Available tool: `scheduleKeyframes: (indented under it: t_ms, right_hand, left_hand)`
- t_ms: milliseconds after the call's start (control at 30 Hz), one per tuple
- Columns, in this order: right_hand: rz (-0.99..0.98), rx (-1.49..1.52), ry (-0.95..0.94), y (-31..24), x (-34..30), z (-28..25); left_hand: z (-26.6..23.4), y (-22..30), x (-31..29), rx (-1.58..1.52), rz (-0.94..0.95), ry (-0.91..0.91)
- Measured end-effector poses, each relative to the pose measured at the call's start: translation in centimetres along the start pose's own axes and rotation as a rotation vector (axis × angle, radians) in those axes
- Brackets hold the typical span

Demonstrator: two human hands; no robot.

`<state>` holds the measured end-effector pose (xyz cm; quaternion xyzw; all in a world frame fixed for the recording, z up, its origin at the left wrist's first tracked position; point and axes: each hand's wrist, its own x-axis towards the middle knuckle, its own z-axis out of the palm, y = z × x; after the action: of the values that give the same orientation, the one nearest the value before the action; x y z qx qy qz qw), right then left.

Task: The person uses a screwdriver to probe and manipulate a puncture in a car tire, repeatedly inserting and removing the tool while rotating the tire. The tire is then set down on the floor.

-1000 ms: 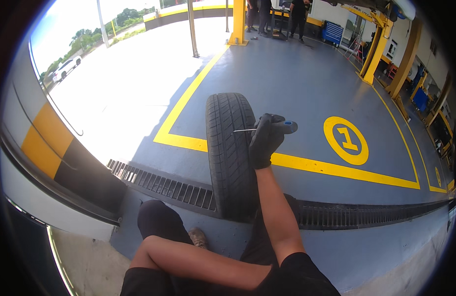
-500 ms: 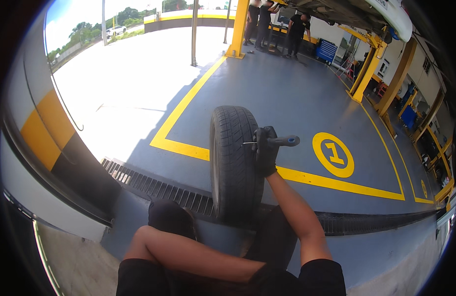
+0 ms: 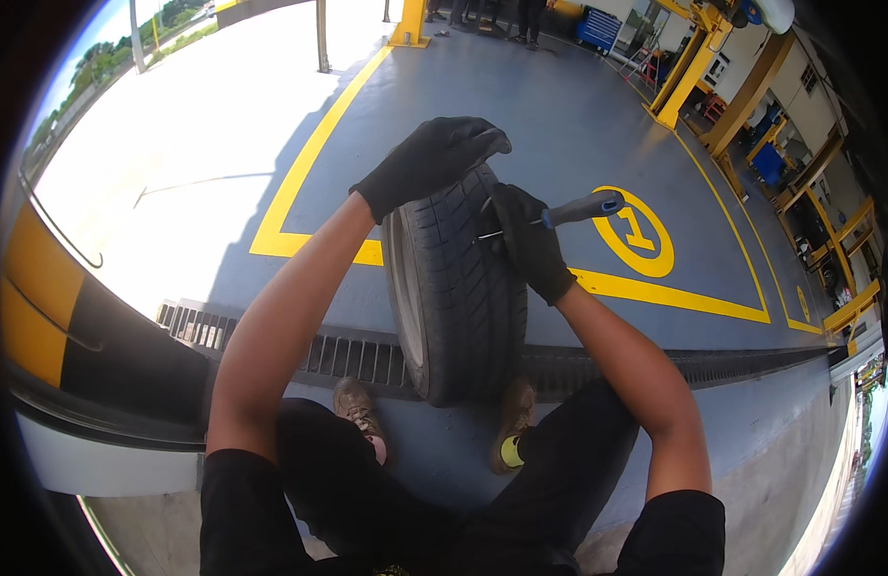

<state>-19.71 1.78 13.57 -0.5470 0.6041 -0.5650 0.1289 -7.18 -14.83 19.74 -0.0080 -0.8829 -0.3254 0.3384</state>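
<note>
Fingers (image 3: 511, 204) of the right hand (image 3: 534, 244) are wrapped closed round the handle of a tool (image 3: 586, 207), and its thin shank is pointed across the tread of the tyre (image 3: 454, 298). Those of the left hand (image 3: 427, 165) are extended, slightly bent and pressed together over the top of the tyre; nothing is seen to be held there, and whether the rubber is being pressed cannot be told.

As far as is shown, the tyre has been set on its tread and the tool has been brought up to it. No finished spot can be made out on the tread, so the work with the tip is judged to be under way at most, with its outcome left open. Contact between tip and rubber cannot be confirmed.

The tyre is stood on the floor (image 3: 444, 461), by the near edge of the grate (image 3: 358, 360), between the two shoes (image 3: 356, 403). It is seen nearly upright, dull black and greyish with dust, its tread cut by long grooves and slanting lines. A grey rim (image 3: 406, 298) is shown along its left side.
</note>
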Motion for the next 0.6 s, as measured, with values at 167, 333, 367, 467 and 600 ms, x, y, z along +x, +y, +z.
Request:
scheduleKeyframes:
  t_ms: [167, 333, 367, 467, 600]
  right_hand:
    - [-0.225, -0.285, 0.019, 1.9, 1.7, -0.6]
    - [-0.082, -0.36, -0.08, 0.1, 1.0, -0.6]
    - [0.079, -0.198, -0.106, -0.2, 0.9, -0.4]
    - [0.33, 0.183, -0.052, -1.3, 1.0, -0.7]
    - [0.411, 0.18, 0.033, -1.4, 1.2, 0.0]
  left_hand:
    - [2.7, -6.9, 0.5, 0.352, 0.131, -0.119]
    - [2.9, -10.5, -0.4, 0.541, 0.436, -0.123]
    - [3.3, -10.8, -0.9, 0.509, 0.354, -0.128]
    - [3.5, -9.2, -0.1, 0.414, 0.214, -0.11]
    - [3.3, -8.8, -0.2, 0.464, 0.112, -0.205]
